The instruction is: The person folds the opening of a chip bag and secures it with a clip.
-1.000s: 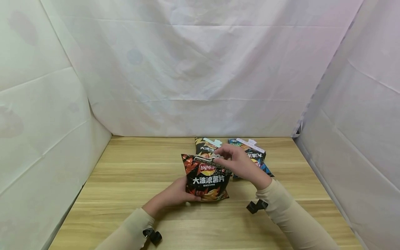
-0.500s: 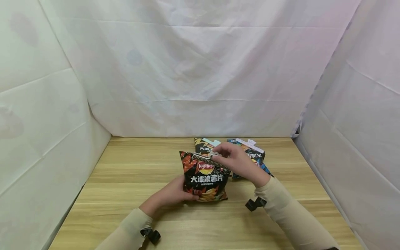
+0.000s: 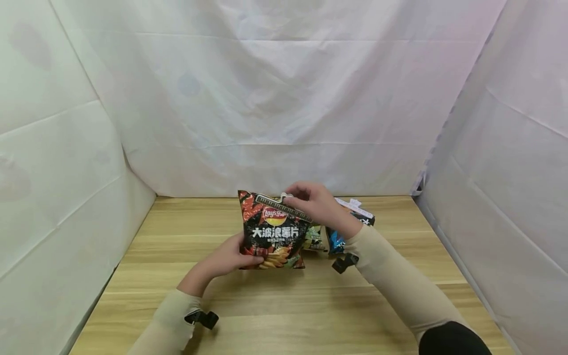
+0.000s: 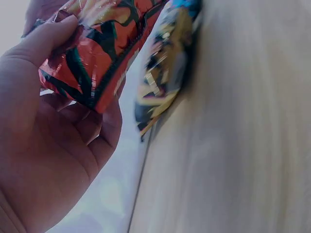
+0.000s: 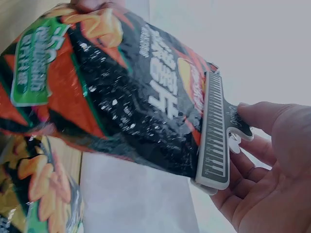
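A black and red bag of potato chips (image 3: 276, 234) is held up over the table in the head view. My left hand (image 3: 228, 254) grips its lower left corner, thumb on the front and fingers behind, as the left wrist view also shows. Across the bag's top edge sits a dark bag clip (image 5: 214, 131) with a pale rim and a keyboard-like pattern. My right hand (image 5: 272, 165) pinches the clip's handle between thumb and fingers. Behind the held bag, a black and yellow chip bag (image 3: 316, 240) is mostly hidden.
A black and blue chip bag (image 3: 336, 241) with a white clip (image 3: 355, 206) lies at the back right, partly covered by my right arm. The wooden table (image 3: 284, 315) ends at a white cloth backdrop (image 3: 275, 98), with cloth walls on both sides.
Both hands have carried the clipped chip bag up and to the left, away from the two bags behind. Their hold on it looks the same.
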`<action>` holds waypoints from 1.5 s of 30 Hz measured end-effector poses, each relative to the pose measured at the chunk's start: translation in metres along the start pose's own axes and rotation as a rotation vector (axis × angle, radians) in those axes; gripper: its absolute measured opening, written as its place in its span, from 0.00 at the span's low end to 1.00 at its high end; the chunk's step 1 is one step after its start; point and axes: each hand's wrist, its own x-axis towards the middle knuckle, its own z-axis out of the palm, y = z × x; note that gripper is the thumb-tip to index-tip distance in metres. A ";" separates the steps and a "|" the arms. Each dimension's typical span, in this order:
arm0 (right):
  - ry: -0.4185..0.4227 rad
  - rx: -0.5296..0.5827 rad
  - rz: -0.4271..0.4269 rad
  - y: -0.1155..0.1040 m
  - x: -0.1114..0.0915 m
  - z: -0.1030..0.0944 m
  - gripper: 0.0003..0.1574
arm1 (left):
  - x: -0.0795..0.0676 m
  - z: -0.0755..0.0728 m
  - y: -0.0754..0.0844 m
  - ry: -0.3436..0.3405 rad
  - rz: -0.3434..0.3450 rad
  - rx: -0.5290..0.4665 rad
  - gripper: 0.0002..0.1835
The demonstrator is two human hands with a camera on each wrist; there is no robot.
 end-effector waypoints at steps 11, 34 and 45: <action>-0.005 0.043 0.011 -0.009 0.055 0.014 0.18 | -0.015 -0.048 0.002 0.118 -0.061 -0.006 0.36; 0.037 0.049 -0.053 -0.021 0.123 0.048 0.21 | -0.037 -0.104 0.011 0.298 -0.106 0.008 0.32; 0.001 0.024 0.021 0.005 0.142 0.066 0.19 | -0.029 -0.115 -0.008 0.223 -0.178 0.055 0.31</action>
